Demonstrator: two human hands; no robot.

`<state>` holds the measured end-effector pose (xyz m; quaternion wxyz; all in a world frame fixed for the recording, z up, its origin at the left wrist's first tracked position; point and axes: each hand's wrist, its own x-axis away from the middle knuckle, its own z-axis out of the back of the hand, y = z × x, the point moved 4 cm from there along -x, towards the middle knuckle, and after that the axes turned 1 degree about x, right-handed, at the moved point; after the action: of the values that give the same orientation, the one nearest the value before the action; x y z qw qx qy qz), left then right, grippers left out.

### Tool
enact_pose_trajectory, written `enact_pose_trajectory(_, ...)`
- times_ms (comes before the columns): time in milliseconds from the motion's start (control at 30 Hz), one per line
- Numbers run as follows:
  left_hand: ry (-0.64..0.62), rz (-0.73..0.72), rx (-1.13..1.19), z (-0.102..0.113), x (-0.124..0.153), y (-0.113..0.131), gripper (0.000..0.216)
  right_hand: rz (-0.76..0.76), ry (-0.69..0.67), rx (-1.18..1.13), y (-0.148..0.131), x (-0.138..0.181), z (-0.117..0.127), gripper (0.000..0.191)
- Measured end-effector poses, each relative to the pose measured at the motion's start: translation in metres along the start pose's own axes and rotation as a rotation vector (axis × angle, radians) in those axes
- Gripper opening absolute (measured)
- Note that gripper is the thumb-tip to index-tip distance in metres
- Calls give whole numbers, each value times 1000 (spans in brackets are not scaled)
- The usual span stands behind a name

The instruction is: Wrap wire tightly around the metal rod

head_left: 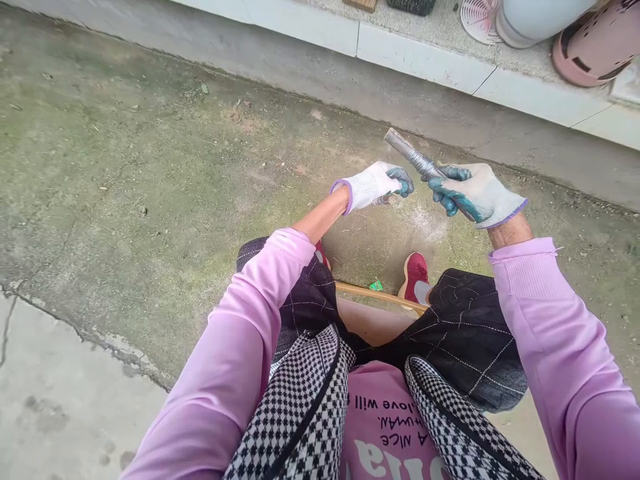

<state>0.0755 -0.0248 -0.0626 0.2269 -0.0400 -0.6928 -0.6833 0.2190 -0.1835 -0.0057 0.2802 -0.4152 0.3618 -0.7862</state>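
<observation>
I had the white-and-teal-gloved right hand (475, 193) gripping a grey metal rod (399, 141) wound with silvery wire (421, 161), out from the front edge of the white-tiled ledge (420, 57). The likewise gloved left hand (383, 183) curled nearby; whether it held anything, I couldn't tell.

We hold both arms out in front, low over our parted knees. Our left arm (237, 333) slants inward, the bare left wrist (324, 213) running straight into the gloved left hand (375, 185), whose fingers curl under toward the palm; what lies inside that curl we cannot tell. Our right arm (560, 327) angles in from the other side, the right hand (480, 191) gloved too, its fingers and thumb closed in a grip and pointing leftward. Our hands are near each other, a gap between them.
</observation>
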Motion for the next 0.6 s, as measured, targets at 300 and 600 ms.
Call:
enact_pose_trajectory(300,-75,-45,-139,10,7,1,20,-50,-317,84,-8,18,1,47)
enact_pose_trajectory(600,-121,-5,-412,2,27,26,27,-73,-547,430,16,7,5,46)
